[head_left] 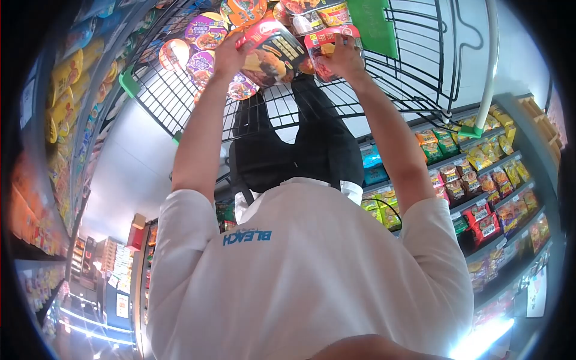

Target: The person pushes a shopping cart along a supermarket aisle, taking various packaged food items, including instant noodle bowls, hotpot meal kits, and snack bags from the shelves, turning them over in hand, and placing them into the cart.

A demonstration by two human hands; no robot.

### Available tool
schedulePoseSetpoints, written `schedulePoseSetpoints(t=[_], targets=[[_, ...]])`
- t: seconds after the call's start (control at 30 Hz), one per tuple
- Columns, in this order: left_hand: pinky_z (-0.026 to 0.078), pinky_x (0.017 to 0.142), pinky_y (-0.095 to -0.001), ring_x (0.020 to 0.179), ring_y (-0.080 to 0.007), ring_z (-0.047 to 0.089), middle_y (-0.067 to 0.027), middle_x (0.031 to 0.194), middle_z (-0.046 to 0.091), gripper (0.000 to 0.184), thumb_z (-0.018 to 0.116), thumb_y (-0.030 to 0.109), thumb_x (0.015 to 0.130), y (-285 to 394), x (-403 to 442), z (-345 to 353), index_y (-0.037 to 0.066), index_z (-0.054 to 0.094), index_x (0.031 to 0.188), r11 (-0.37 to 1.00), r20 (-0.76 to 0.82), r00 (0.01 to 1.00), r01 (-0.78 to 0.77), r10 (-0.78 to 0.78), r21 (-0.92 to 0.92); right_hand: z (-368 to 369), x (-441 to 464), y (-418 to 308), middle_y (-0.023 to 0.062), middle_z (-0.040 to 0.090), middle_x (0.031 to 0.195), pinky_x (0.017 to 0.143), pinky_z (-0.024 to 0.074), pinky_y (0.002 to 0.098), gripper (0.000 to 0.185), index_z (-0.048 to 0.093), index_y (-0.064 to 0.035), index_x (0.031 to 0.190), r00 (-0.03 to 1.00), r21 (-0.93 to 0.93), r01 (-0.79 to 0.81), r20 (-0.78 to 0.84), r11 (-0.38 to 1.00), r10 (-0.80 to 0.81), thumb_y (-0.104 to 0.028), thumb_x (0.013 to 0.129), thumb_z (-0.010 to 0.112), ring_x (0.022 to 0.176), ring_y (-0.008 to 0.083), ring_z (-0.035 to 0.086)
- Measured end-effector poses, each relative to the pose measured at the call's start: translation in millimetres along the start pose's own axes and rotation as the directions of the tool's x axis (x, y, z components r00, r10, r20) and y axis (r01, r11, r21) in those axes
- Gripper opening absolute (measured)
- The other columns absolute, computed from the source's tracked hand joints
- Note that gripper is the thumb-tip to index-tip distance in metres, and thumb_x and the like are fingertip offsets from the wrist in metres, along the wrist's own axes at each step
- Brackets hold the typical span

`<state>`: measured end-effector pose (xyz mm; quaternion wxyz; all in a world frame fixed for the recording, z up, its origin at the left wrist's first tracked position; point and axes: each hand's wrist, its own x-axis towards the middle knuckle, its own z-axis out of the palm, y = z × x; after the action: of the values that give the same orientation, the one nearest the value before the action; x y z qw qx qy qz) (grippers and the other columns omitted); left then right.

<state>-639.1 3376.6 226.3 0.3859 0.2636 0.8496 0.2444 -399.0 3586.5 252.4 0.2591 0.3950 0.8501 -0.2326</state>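
My left hand [231, 55] grips the left edge of a large red-and-black food package [269, 57] with a picture of food on its front. Fingers of my right hand [347, 57] are closed on a smaller red food package [321, 59], just right of the large one. Both packages are at the near end of a wire shopping cart [162, 99]. Left of my left hand lie purple instant noodle cups [206, 31] and a white-lidded cup [174, 55]. An orange cup [243, 11] and other packages sit behind.
A green panel [373, 27] is on the cart's right side. Shelves of bagged snacks [63, 90] rise close on the left. More shelves with colourful packets [480, 222] stand behind me on the right. Pale floor [120, 162] shows left of the cart.
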Motion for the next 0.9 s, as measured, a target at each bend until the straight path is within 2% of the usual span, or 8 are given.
schedulePoseSetpoints(t=[0.07,0.33,0.43,0.6,0.63,0.77,0.83,0.9], targets=[[0.051,0.087,-0.0413,0.104,-0.0327,0.064,-0.0129,0.114,0.066,0.049,0.064,0.05,0.088,8.5,22.5,-14.7,0.016,0.06,0.123,0.973,-0.006,0.995,-0.096,0.099,0.211,-0.8,-1.3,2.7,0.0293,0.031,0.143,0.1,0.0441,0.0529,0.101,0.029,-0.0058,0.146,1.0,0.009,-0.004,0.015,1.0,0.003,-0.054,0.071,0.076,0.123,0.053,0.044],[0.05,0.091,-0.0454,0.113,-0.0335,0.06,-0.013,0.123,0.063,0.052,0.052,0.054,0.092,27.8,61.8,-10.2,0.021,0.051,0.132,0.93,0.152,0.987,-0.094,0.042,0.357,5.8,2.8,3.3,0.0272,0.026,0.148,0.106,0.0393,0.0526,0.105,0.023,-0.0108,0.151,0.993,0.021,-0.07,0.1,0.997,0.067,-0.055,0.071,0.076,0.131,0.053,0.035],[0.049,0.093,-0.0459,0.114,-0.0333,0.06,-0.0143,0.124,0.062,0.053,0.052,0.054,0.092,22.4,63.0,-6.2,0.02,0.051,0.132,0.932,0.126,0.989,-0.114,0.074,0.345,14.2,5.5,6.0,0.0229,0.031,0.144,0.099,0.0461,0.0505,0.102,0.026,-0.0139,0.151,0.999,-0.04,-0.051,0.0,0.998,0.051,-0.053,0.071,0.075,0.126,0.0495,0.043],[0.048,0.095,-0.046,0.115,-0.0387,0.057,-0.0213,0.123,0.059,0.054,0.057,0.049,0.091,24.4,60.0,-2.6,0.014,0.05,0.133,0.956,0.061,0.993,-0.11,0.096,0.272,-33.3,-15.9,0.1,0.0285,0.029,0.147,0.101,0.0449,0.048,0.104,0.026,-0.0049,0.149,1.0,0.0,0.006,0.015,1.0,-0.006,-0.052,0.071,0.077,0.125,0.0471,0.046],[0.047,0.096,-0.0459,0.115,-0.041,0.056,-0.0234,0.122,0.058,0.055,0.06,0.046,0.091,25.1,56.3,-2.5,0.011,0.05,0.132,0.964,0.015,0.99,-0.142,0.142,0.226,-45.1,-24.2,3.5,0.0266,0.043,0.14,0.097,0.0479,0.0456,0.09,0.038,-0.0034,0.143,0.98,0.094,0.08,-0.187,0.992,-0.061,-0.047,0.075,0.077,0.119,0.0407,0.054],[0.047,0.095,-0.0473,0.115,-0.0433,0.054,-0.0255,0.121,0.057,0.057,0.065,0.039,0.089,44.3,20.9,-17.4,0.005,0.049,0.132,0.95,-0.285,0.917,-0.219,0.278,0.22,-172.9,-94.5,34.1,0.016,0.065,0.115,0.089,0.0513,0.0407,0.048,0.058,-0.0031,0.123,0.708,0.153,0.396,-0.679,0.905,-0.194,-0.02,0.081,0.075,0.107,0.031,0.063],[0.046,0.094,-0.0479,0.113,-0.0418,0.054,-0.0254,0.12,0.057,0.057,0.067,0.037,0.088,42.1,-12.9,-30.2,0.003,0.05,0.13,0.942,-0.345,0.877,-0.298,0.335,0.157,-239.5,-120.6,71.4,0.0128,0.07,0.104,0.087,0.0518,0.0357,0.035,0.068,-0.002,0.107,0.52,0.089,0.363,-0.845,0.928,-0.122,-0.016,0.077,0.079,0.095,0.0256,0.067],[0.044,0.093,-0.0479,0.11,-0.0396,0.054,-0.0244,0.116,0.058,0.054,0.069,0.032,0.086,29.3,-56.9,-47.3,0.003,0.052,0.128,0.939,-0.464,0.82,-0.249,0.335,0.238,-294.7,-124.4,114.4,0.0125,0.07,0.102,0.088,0.0505,0.0365,0.037,0.067,0.0003,0.107,0.372,-0.01,0.264,-0.922,0.965,-0.111,-0.018,0.078,0.079,0.094,0.0253,0.067]])
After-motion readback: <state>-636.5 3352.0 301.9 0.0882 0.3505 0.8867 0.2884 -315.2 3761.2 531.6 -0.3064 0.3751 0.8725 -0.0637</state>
